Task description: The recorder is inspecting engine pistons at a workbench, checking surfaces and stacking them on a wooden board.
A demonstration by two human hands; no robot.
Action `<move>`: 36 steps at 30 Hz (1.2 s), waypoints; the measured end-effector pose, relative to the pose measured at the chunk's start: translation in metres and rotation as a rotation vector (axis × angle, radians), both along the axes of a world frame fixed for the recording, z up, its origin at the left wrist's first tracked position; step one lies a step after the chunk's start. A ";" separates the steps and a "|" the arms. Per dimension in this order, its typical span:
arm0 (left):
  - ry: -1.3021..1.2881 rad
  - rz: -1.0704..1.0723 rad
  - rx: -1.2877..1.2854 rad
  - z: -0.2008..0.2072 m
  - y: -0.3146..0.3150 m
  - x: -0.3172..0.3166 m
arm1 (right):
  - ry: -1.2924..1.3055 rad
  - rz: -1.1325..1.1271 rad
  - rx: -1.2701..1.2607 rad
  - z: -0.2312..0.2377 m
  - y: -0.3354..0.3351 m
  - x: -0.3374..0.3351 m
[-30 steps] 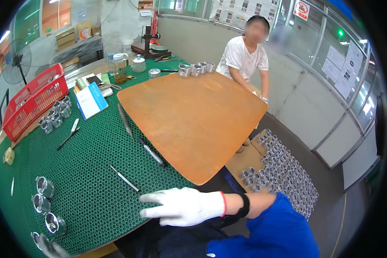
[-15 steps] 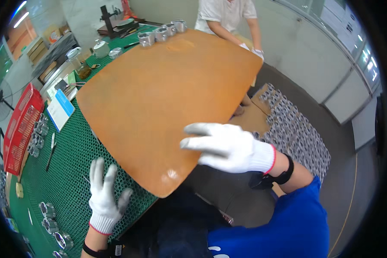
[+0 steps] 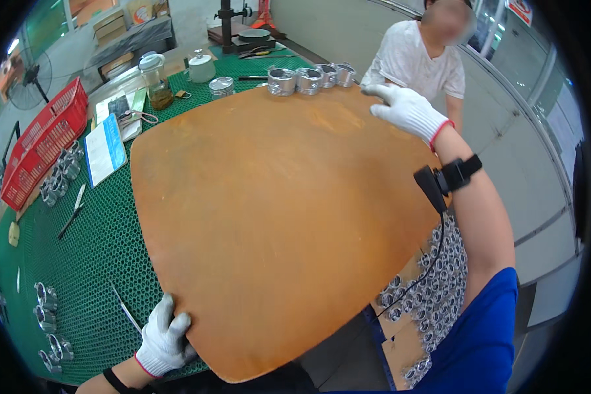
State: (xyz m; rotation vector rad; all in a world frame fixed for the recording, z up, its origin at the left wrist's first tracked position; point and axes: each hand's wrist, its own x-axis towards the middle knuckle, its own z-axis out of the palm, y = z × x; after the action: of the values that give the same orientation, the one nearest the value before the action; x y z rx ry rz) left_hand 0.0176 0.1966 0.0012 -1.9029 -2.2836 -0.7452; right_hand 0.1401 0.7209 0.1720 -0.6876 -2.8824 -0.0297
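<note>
My right hand (image 3: pixel 407 113), in a white knit glove, stretches across the far right of a large brown board (image 3: pixel 276 217). Its fingers are extended and the thumb stands apart, with nothing seen in the hand. Just beyond the fingertips, several silver metal rings (image 3: pixel 308 80) stand in a row at the board's far edge. My left hand (image 3: pixel 163 338), also gloved, rests on the green mat (image 3: pixel 105 262) against the board's near left edge. Its fingers are a little apart; the board's edge partly hides the thumb. A thin pointed metal tool (image 3: pixel 125 307) lies beside it.
More metal rings (image 3: pixel 52 322) sit at the near left. A red basket (image 3: pixel 46 144), a blue-white card (image 3: pixel 105 151), a glass jug (image 3: pixel 156 82) and a white teapot (image 3: pixel 201 67) line the left and back. Right of the board, many rings (image 3: pixel 446 276) cover cardboard. A person (image 3: pixel 414 59) stands beyond.
My right hand has reached forward from above the board's near right edge to its far right. My left hand now meets the board's edge. The view has shifted, showing more of the person.
</note>
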 end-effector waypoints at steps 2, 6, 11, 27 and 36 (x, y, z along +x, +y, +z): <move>-0.003 -0.014 0.035 0.002 0.003 0.000 | -0.115 -0.089 0.175 -0.003 0.027 -0.038; -0.076 -0.014 0.033 0.001 0.002 -0.003 | -0.090 -0.082 0.185 -0.019 0.075 -0.097; -0.103 -0.072 -0.055 -0.007 -0.007 -0.010 | -0.005 -0.180 0.171 -0.061 0.130 -0.153; -0.172 -0.121 -0.012 0.001 0.005 -0.014 | 0.083 -0.241 0.165 -0.099 0.166 -0.166; -0.192 -0.145 0.020 -0.003 0.006 -0.013 | 0.053 -0.236 0.057 -0.077 0.179 -0.149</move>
State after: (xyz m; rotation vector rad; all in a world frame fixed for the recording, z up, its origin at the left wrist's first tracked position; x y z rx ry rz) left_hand 0.0043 0.2022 -0.0019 -2.0898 -2.2487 -1.0055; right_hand -0.0090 0.9000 0.0946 -0.9974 -2.7226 -0.1225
